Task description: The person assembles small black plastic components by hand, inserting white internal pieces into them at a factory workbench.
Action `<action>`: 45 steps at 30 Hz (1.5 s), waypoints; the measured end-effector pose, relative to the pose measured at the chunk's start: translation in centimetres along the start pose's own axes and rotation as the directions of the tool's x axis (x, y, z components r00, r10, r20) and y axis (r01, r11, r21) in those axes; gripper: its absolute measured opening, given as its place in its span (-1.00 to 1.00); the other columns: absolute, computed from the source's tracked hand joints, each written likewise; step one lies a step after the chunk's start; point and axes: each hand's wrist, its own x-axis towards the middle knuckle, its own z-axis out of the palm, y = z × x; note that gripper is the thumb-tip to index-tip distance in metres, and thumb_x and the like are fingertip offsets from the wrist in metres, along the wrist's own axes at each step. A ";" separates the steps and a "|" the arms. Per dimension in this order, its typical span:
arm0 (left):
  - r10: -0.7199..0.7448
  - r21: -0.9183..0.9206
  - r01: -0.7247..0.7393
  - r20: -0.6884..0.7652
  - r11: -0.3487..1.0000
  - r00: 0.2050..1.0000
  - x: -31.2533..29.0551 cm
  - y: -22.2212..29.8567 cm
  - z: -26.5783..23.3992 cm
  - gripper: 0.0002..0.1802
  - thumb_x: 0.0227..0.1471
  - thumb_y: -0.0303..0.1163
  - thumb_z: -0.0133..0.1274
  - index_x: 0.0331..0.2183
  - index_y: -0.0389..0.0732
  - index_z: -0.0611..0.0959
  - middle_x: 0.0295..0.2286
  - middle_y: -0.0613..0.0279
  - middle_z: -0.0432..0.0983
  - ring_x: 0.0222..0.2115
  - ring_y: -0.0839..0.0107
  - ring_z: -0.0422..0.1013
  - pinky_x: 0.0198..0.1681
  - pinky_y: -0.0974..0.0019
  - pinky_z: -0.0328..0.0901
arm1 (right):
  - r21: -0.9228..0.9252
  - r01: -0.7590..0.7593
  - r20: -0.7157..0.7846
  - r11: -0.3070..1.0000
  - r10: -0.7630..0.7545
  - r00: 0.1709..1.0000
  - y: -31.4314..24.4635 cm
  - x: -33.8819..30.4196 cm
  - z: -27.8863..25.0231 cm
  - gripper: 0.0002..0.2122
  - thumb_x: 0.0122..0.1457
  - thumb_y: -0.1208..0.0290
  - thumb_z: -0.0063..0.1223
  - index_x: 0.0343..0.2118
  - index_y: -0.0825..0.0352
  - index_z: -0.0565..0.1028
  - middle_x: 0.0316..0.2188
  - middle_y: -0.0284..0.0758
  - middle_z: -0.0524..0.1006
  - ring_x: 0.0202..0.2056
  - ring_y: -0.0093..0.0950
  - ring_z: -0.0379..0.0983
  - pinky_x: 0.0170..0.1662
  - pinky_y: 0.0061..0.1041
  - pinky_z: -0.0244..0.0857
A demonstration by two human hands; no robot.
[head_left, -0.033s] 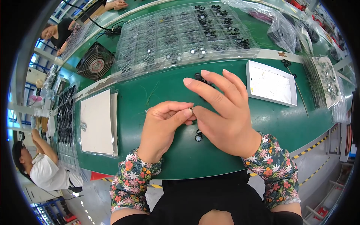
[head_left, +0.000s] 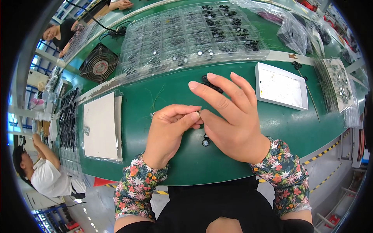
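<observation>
My left hand (head_left: 168,130) pinches a small round metallic-looking part (head_left: 198,113) between thumb and index finger, its other fingers curled in. Closed on the same part from the other side, the near fingertips of my right hand (head_left: 233,120) meet the left thumb; its three other fingers fan out above the table. The part is mostly covered, so its exact kind cannot be made out. Just below the fingertips lies a black piece with a round shiny lens-like end (head_left: 205,142). More black pieces (head_left: 211,84) lie partly hidden behind the right fingers. Thin green wires (head_left: 157,96) lie beyond my left hand.
A clear compartment tray (head_left: 167,42) of small parts spans the back of the green table (head_left: 186,167). A shallow white box (head_left: 281,87) stands right; a pale board (head_left: 100,128) lies left. A black fan (head_left: 99,64) sits back left. Two people work at the left.
</observation>
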 end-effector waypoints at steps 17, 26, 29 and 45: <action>0.095 0.093 -0.096 0.016 0.991 0.995 0.0 -0.1 0.2 -0.78 0.01 -0.62 0.09 -0.22 -0.38 0.59 -0.31 0.11 0.55 -0.32 0.43 0.49 -0.20 0.39 0.43 | 0.306 -0.310 0.039 0.900 0.314 0.949 0.5 0.1 0.3 -0.89 -0.23 0.62 0.16 -0.61 0.33 0.46 0.05 -0.22 0.39 0.06 -0.17 0.28 0.06 -0.29 0.19; 0.019 -0.070 -0.013 0.086 0.997 0.996 0.2 0.2 0.1 -0.72 0.07 -0.56 0.03 -0.12 -0.30 0.53 -0.29 0.11 0.54 -0.27 0.41 0.47 -0.20 0.37 0.38 | 0.622 -0.504 0.161 0.599 0.532 0.832 2.0 0.1 -0.2 -0.96 -0.09 0.61 0.10 -0.54 0.33 0.50 0.05 -0.19 0.39 0.05 -0.35 0.32 0.10 -0.38 0.15; -0.007 -0.121 0.021 0.109 0.992 0.994 0.1 0.1 -1.0 -0.79 0.10 -0.50 0.01 -0.18 -0.30 0.55 -0.32 0.11 0.55 -0.29 0.39 0.47 -0.23 0.38 0.38 | 0.643 -0.504 0.087 0.576 0.598 0.796 4.6 0.6 -1.8 -0.96 -0.09 0.57 0.07 -0.52 0.35 0.51 -0.08 -0.21 0.48 -0.02 -0.36 0.38 0.08 -0.42 0.17; 0.150 0.278 -0.168 0.085 0.946 0.985 0.8 -0.8 -0.2 -0.74 0.08 -0.57 0.00 -0.13 -0.31 0.55 -0.18 0.13 0.50 -0.18 0.46 0.42 -0.17 0.45 0.34 | 0.581 -0.673 0.268 0.458 0.673 0.689 7.5 0.8 -6.0 -0.91 0.07 0.54 0.04 -0.46 0.47 0.48 -0.31 -0.28 0.56 -0.39 -0.65 0.43 -0.30 -0.66 0.32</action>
